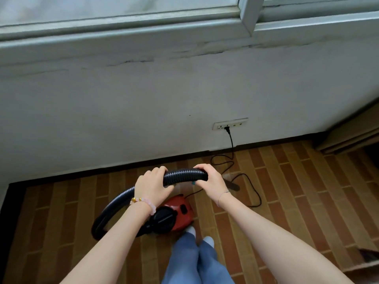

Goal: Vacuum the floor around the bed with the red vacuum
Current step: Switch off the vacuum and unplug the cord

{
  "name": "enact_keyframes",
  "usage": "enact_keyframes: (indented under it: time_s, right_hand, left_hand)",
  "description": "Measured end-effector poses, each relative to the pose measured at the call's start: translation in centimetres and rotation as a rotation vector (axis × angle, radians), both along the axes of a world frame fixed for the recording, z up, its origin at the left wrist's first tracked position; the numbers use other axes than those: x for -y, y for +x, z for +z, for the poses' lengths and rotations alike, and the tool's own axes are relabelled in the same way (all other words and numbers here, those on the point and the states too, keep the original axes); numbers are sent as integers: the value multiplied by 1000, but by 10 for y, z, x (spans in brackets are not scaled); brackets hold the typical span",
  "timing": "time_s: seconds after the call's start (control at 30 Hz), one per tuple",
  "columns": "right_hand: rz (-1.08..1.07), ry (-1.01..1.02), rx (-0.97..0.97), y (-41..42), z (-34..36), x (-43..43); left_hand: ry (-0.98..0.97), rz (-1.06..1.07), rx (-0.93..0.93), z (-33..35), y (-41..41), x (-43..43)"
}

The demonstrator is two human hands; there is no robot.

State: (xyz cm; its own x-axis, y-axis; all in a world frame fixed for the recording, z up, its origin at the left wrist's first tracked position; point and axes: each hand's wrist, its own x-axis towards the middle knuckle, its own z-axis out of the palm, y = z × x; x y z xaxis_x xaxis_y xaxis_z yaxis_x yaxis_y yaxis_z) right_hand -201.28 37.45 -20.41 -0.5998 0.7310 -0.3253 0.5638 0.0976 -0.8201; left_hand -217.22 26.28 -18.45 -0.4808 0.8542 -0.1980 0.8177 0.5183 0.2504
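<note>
The small red vacuum with a black front cap sits on the brown brick-pattern floor just ahead of my feet. Its black ribbed hose loops out to the left and arcs up in front of me. My left hand grips the hose from above. My right hand is closed around the hose's free end, a little to the right. A grey nozzle piece shows just beyond my right hand, partly hidden. The bed is not in view.
The black power cord runs across the floor up to a wall socket in the white wall under a window frame. A wooden furniture edge stands at the right. My legs in blue trousers are below.
</note>
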Motion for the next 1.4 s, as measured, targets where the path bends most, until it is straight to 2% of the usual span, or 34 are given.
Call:
enact_keyframes:
  time_s: [0.13,0.23,0.47,0.73,0.93,1.23,1.4]
  right_hand:
    - [12,-41,134,-6,-26,-14]
    - [-14,-100,182,-4,-44,-22]
    - [-208,-202,298,40,-86,-37]
    - [-384,-269,380,77,-111,-75]
    - [-324,-262,428,69,-125,-123]
    - [-126,-236,407,40,-158,-206]
    - [-172,-269,379,29,-168,-251]
  left_hand:
    - [-156,-95,-36,-38,-10,-17]
    - [-256,-71,-27,-72,-19,-18]
    - [-322,74,30,-115,-38,-24]
    - [-354,63,27,-136,-28,-39]
    - [-346,79,51,-138,-18,-72]
    - [-560,-105,28,-147,15,-148]
    - [-596,-179,-19,-162,34,-192]
